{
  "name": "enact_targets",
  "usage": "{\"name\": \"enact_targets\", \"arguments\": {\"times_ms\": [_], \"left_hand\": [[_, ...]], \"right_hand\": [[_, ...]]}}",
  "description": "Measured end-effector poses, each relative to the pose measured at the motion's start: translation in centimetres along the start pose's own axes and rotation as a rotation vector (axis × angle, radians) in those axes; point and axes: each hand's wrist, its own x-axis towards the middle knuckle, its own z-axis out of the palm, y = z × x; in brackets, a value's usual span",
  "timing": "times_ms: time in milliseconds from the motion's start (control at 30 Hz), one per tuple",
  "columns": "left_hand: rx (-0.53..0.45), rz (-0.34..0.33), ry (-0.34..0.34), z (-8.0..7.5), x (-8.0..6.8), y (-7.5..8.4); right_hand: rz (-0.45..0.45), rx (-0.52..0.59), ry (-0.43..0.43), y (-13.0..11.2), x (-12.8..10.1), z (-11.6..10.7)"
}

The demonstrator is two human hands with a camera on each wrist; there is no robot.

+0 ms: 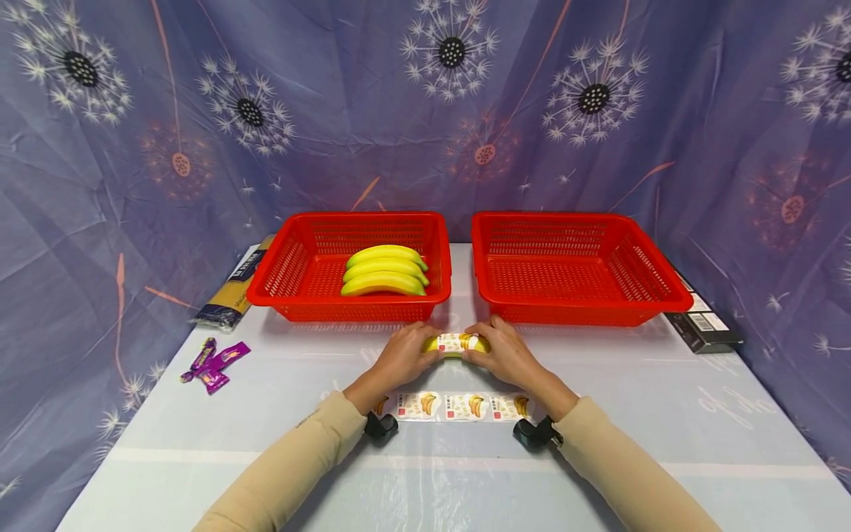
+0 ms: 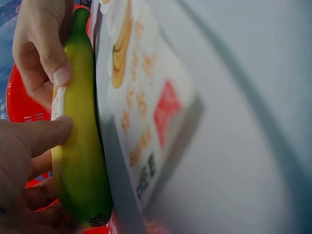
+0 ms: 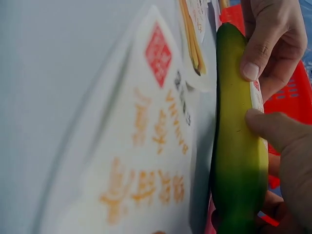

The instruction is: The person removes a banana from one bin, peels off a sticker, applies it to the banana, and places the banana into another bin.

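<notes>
At the far left of the head view a flat yellow packet (image 1: pixel 234 288) lies at the table's (image 1: pixel 665 414) edge, with purple sweet wrappers (image 1: pixel 214 363) below it toward the lower left. Right of these, the left red basket (image 1: pixel 292 255) holds three bananas (image 1: pixel 385 271) stacked side by side. At centre frame, just in front of the gap between the baskets, the left hand (image 1: pixel 399 358) and the right hand (image 1: pixel 507 356) hold one banana (image 1: pixel 456 344) by its two ends, close above or on the table; contact cannot be confirmed. A white label (image 1: pixel 456 342) is wrapped across the banana's middle. In the left wrist view the left thumb and forefinger pinch the fruit's side at the label edge (image 2: pixel 57 105); the right wrist view shows the right hand's fingertips pressed against the label's opposite edge (image 3: pixel 257 95). Both grips are therefore closed on the banana, not spread. Below the hands, at lower centre, a strip of labels (image 1: pixel 447 406) lies flat. Further right stands the right red basket (image 1: pixel 578 303), with nothing visible inside, and dark boxes (image 1: pixel 703 325) sit at its right end. Risks, as judged: the label may crease or sit askew if the fingertips press unevenly; its free edge may lift if not smoothed down; the banana may roll or bruise under a tight pinch; a forearm may drag the strip out of place.
</notes>
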Motion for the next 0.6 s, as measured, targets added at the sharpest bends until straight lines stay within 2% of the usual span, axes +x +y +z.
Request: {"name": "enact_targets", "arguments": {"times_ms": [300, 467, 600], "left_hand": [[0.011, 0.007, 0.013, 0.10, -0.03, -0.04], [0.002, 0.002, 0.013, 0.15, -0.07, -0.11], [0.005, -0.003, 0.011, 0.19, -0.17, -0.18]], "right_hand": [[-0.050, -0.087, -0.011, -0.74, 0.99, 0.27], [-0.067, -0.084, -0.014, -0.73, 1.05, 0.24], [-0.047, -0.068, -0.044, -0.70, 0.85, -0.02]]}}
